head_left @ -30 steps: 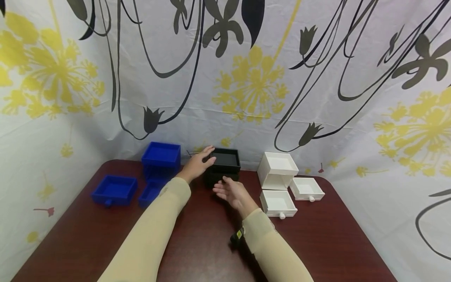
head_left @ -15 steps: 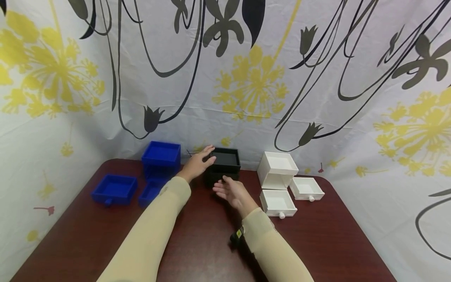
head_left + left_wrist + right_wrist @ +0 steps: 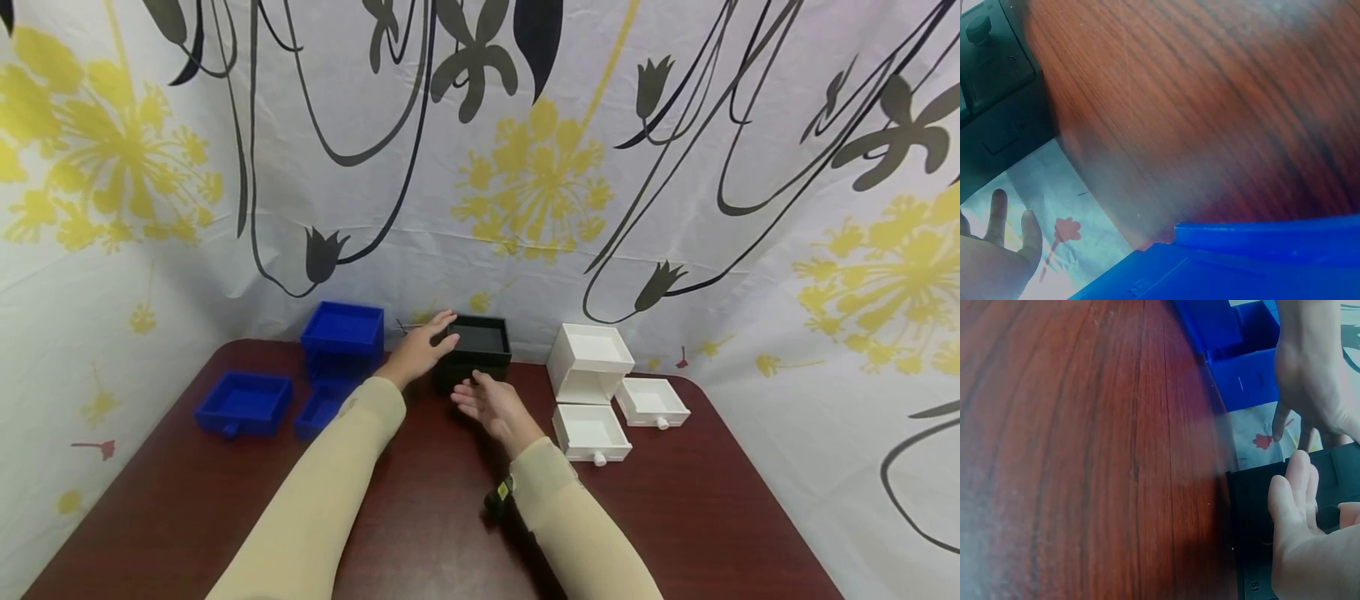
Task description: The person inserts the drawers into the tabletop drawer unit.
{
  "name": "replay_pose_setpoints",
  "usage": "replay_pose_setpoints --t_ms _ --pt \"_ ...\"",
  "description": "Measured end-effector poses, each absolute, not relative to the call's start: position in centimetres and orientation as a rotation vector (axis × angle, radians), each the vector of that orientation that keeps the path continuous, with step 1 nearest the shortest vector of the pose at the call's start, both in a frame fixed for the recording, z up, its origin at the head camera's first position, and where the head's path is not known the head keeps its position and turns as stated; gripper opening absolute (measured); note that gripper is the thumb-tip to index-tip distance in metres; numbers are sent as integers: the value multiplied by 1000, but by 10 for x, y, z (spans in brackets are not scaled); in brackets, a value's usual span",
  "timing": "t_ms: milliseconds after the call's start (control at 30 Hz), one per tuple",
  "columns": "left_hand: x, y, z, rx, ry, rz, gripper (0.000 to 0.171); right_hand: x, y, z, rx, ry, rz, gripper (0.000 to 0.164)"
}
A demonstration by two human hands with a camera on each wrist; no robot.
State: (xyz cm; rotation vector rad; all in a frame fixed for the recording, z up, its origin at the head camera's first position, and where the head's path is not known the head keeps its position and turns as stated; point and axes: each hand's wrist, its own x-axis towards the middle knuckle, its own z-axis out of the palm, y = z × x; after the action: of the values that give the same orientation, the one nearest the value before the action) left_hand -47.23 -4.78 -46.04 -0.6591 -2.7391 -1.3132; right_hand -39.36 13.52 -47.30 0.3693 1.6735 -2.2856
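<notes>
Against the back of the table stands a black box with drawers (image 3: 480, 342). My left hand (image 3: 420, 350) is at its left side, fingers extended near the top corner. In front of the box's face is my right hand (image 3: 493, 408), palm turned inward and fingers mostly straight. The right wrist view shows the right hand (image 3: 1313, 544) close over the black front, its thumb beside a round black knob (image 3: 1328, 517). Another view of a knob (image 3: 979, 29) on the black front comes from the left wrist. Neither hand has its fingers curled round anything.
At left stands a blue box (image 3: 343, 329), with one blue drawer (image 3: 243, 404) beside it and another blue drawer (image 3: 322, 410) before it. On the right are a white box (image 3: 592, 358) and two white drawers (image 3: 592, 432). A patterned cloth (image 3: 525, 275) hangs behind.
My right hand and forearm have shifted very slightly left in front of the black box. The left hand and all the boxes stay put.
</notes>
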Motion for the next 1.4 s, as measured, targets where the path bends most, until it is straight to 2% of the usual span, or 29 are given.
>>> replay_pose_setpoints --t_ms 500,833,1400 --pt "-472 -45 -463 -667 -2739 -1293 64 -396 136 -476 385 1680 -2300 45" --pt "-471 -45 -464 -660 -2736 -1372 64 -396 136 -479 365 1695 -2300 51" --pt "-478 -48 -466 -680 -2745 -1298 64 -396 135 -482 319 1721 -2294 45"
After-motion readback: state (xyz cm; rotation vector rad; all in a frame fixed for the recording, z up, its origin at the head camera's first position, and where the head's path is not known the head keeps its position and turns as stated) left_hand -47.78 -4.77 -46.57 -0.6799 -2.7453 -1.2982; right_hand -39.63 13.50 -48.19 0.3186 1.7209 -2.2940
